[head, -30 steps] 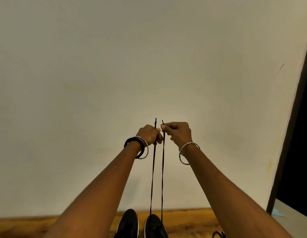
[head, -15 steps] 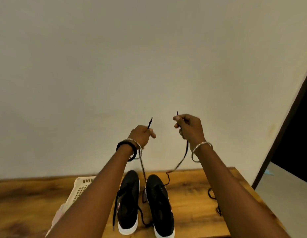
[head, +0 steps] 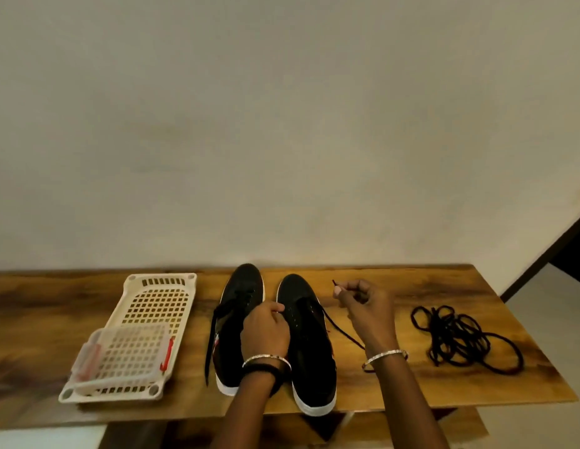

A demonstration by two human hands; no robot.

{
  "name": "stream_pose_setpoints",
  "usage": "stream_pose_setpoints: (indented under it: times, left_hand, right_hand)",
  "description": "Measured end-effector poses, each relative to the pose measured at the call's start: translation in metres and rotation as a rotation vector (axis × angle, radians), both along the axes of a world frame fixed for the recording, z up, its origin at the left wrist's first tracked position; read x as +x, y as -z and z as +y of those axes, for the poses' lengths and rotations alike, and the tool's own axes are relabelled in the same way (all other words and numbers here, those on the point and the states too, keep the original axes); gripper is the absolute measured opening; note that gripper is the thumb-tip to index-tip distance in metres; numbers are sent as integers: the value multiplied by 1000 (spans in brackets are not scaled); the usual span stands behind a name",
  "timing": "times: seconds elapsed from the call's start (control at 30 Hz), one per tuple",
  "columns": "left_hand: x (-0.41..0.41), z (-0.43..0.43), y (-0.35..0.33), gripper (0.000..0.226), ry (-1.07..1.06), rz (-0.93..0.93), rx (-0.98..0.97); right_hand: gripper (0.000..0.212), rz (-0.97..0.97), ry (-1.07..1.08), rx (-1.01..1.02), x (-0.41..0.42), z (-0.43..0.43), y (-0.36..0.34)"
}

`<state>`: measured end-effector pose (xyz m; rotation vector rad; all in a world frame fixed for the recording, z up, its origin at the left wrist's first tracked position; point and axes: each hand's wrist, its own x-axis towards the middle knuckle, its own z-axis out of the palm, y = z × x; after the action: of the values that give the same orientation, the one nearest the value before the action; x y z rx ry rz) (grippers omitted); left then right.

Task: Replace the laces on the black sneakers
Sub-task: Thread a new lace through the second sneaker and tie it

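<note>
Hands curled; lace in right pinch

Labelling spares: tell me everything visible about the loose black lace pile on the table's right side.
The lace pile is thin black cord, seemingly woven fabric, tangled into loose overlapping loops. It lies flat and slack on the wooden table, right of the right hand and apart from it. Only the table touches it; its ends cannot be picked out.

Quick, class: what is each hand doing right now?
Left hand: fingers curled by the sneakers; hold cannot be told.
Right hand: pinching the black lace end.
</note>
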<state>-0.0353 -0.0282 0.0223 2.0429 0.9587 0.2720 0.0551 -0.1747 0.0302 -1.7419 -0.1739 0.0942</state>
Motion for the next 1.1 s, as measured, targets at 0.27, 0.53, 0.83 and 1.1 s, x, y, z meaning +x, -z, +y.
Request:
stream_pose_setpoints:
  times: [0.27, 0.53, 0.83, 1.1]
  left_hand:
    - [17, -16, 56, 53, 55, 38, 92]
    - [35, -15, 63, 43, -10, -9, 234]
    - [36, -14, 79, 21, -140, -237, 219]
    - [40, -12, 85, 20, -134, -294, 154]
  right_hand:
    - [11, 148, 40, 87, -1, 28, 69]
    - [9, 112, -23, 44, 24, 51, 90]
    - [11, -100, -132, -161, 25, 57, 104]
    - [13, -147, -155, -256, 28, 58, 109]
